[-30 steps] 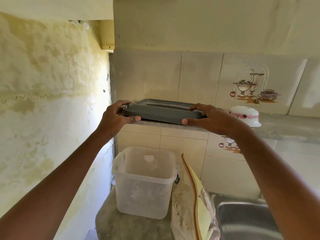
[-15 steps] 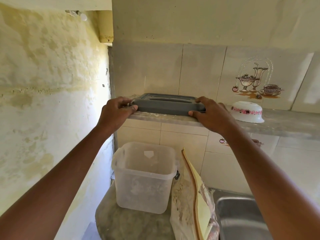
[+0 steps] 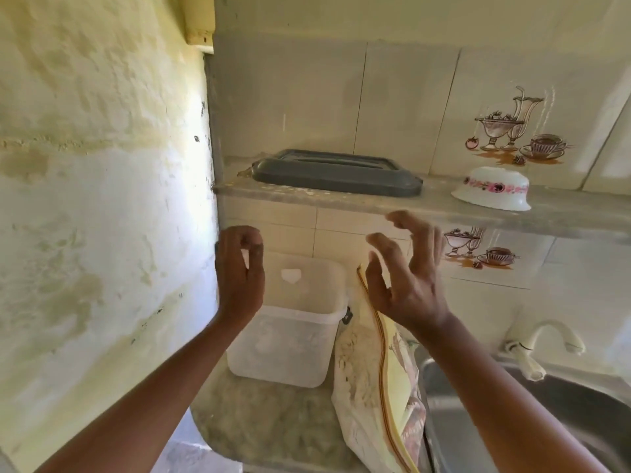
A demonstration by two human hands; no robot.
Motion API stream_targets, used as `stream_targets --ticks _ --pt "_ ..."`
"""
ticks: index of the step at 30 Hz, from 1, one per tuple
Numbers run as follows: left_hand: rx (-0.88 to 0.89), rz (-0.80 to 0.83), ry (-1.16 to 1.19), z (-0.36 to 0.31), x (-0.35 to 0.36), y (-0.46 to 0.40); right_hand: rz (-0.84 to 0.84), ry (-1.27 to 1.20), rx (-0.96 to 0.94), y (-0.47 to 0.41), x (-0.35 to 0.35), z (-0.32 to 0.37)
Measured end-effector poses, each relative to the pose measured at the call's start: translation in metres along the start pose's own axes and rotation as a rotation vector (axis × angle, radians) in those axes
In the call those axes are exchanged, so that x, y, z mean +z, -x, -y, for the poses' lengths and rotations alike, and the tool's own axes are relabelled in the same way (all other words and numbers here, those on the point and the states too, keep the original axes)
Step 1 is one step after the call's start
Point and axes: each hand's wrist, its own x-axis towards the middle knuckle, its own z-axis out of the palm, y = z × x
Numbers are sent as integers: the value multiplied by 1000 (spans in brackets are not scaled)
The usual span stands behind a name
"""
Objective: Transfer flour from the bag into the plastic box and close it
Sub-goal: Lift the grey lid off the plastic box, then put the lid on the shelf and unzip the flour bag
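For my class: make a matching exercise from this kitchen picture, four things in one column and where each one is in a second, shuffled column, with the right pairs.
Things:
1. grey lid
2. plastic box
3. flour bag
4. white bowl

Places:
A. upside down on the shelf, at the right
B. on the counter beside the wall
C. flat on the shelf, at the left
D. leaning between box and sink

Pairs: 1-C, 2-B, 3-D, 4-A
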Motion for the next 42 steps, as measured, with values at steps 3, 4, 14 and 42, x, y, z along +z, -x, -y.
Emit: stream_targets --ticks 3,4,14,42 --pt "144 439 -220 29 1 25 217 -60 12 30 7 12" --pt "154 594 -310 38 0 32 305 -80 24 40 10 13" --pt "64 842 -510 77 -23 41 708 -202 183 96 41 10" --pt "-20 889 -592 6 190 11 1106 -417 772 132 95 -104"
